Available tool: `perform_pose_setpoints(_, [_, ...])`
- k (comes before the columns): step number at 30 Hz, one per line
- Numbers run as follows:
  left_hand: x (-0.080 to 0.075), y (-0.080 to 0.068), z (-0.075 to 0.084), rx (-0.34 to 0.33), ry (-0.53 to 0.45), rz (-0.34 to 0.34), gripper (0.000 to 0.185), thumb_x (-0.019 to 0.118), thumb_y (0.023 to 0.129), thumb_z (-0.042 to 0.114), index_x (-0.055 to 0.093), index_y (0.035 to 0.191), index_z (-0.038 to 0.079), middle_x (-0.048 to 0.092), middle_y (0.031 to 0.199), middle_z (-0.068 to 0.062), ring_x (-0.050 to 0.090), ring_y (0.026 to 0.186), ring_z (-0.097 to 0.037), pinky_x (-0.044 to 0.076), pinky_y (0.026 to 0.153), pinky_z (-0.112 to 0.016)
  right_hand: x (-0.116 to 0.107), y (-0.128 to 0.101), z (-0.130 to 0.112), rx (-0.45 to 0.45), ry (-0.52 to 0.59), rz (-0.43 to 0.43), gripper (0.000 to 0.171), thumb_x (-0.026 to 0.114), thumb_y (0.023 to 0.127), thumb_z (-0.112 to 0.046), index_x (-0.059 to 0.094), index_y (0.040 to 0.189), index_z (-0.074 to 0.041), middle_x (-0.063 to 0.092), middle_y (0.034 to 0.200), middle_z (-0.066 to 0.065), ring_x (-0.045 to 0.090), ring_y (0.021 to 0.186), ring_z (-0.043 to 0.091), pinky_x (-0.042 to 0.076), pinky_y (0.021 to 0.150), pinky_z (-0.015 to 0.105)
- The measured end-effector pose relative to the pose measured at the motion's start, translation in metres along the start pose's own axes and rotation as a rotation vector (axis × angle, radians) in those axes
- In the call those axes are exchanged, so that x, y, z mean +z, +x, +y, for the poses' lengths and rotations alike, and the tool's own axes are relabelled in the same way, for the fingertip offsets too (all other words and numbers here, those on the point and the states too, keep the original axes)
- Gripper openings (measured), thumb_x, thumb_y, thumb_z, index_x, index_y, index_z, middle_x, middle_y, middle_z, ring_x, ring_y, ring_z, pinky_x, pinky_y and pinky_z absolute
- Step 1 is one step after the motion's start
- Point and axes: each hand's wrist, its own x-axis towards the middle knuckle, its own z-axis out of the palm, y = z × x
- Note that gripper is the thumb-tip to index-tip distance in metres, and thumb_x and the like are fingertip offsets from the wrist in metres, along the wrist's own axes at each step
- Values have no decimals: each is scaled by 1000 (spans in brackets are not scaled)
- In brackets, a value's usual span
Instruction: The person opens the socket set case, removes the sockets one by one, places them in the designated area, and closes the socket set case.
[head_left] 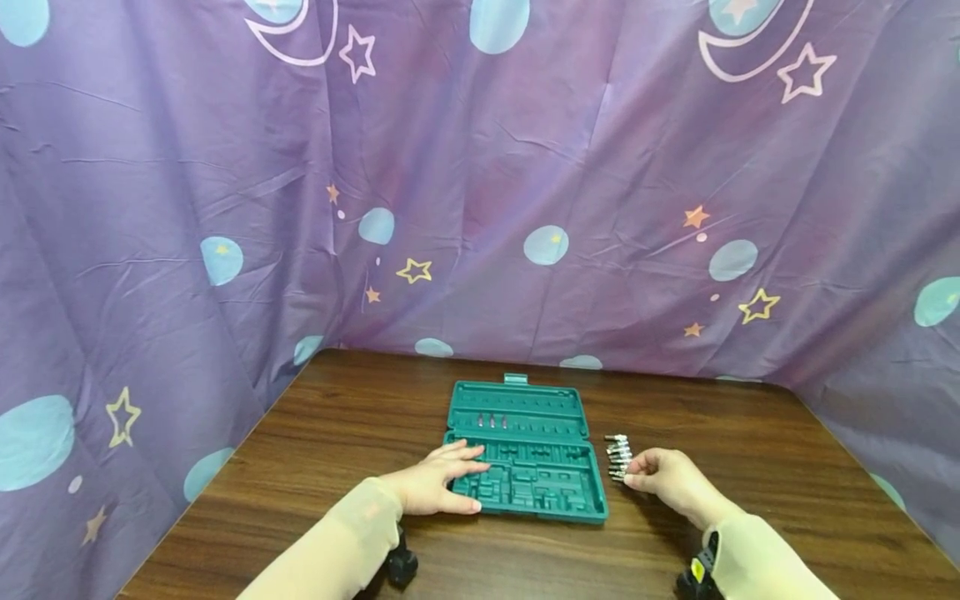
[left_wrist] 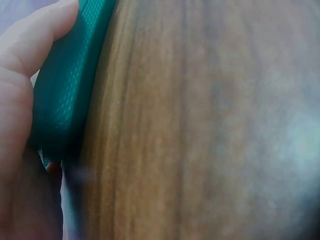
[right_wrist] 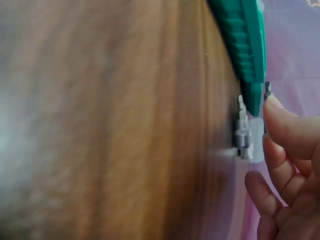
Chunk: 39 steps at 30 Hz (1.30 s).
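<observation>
A green plastic tool case [head_left: 595, 487] lies open on the table, its moulded tray nearer to me and its lid [head_left: 517, 402] folded back. My left hand [head_left: 442, 482] rests on the tray's left end with fingers spread. In the left wrist view, the thumb touches the case's textured outer side [left_wrist: 80, 75]. Right of the case, my right hand [head_left: 670, 479] pinches a small flat-tipped screwdriver bit [right_wrist: 268, 89] between thumb and finger, its tip upward in the right wrist view. Beside that hand lies a row of several silver bits and sockets [head_left: 618, 450].
Several small purplish bits [head_left: 492, 421] sit in slots of the lid. A clear or pale latch [head_left: 516, 378] sticks out at the lid's far edge. The brown wooden table [head_left: 330, 433] ends at a purple curtain [head_left: 465, 317] behind and at the sides.
</observation>
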Motion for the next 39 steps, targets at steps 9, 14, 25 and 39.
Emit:
perform_pose_setpoints(9, [0,0,-1,-3,-9,-1,64,63,89,49,46,145,21,27,157,2,10,147,-25,15,115,-54,-2,-6,6,30,-195,27,14,78,78,-18,66,81,-12,61,74,-4,53,71,12,34,71,37])
perform_pose_setpoints(14, [-1,-1,0,-9,-18,0,64,63,89,49,47,144,20,27,157,2,10,147,-25,15,114,-54,1,-6,4,9,-249,48,15,79,76,-21,66,79,-15,63,72,-6,55,71,12,31,73,47])
perform_pose_setpoints(25, [-1,0,0,-8,-16,-1,64,63,89,49,47,144,20,26,157,2,9,147,-25,15,115,-54,2,-7,4,22,-263,82,22,81,72,-20,60,75,-14,61,69,-5,53,68,12,31,71,45])
perform_pose_setpoints(39, [-1,0,0,-10,-24,-13,64,62,90,50,45,145,21,25,158,3,8,147,-24,15,114,-54,1,-7,6,32,-314,91,29,83,71,-25,56,74,-15,59,70,-3,52,70,15,31,72,47])
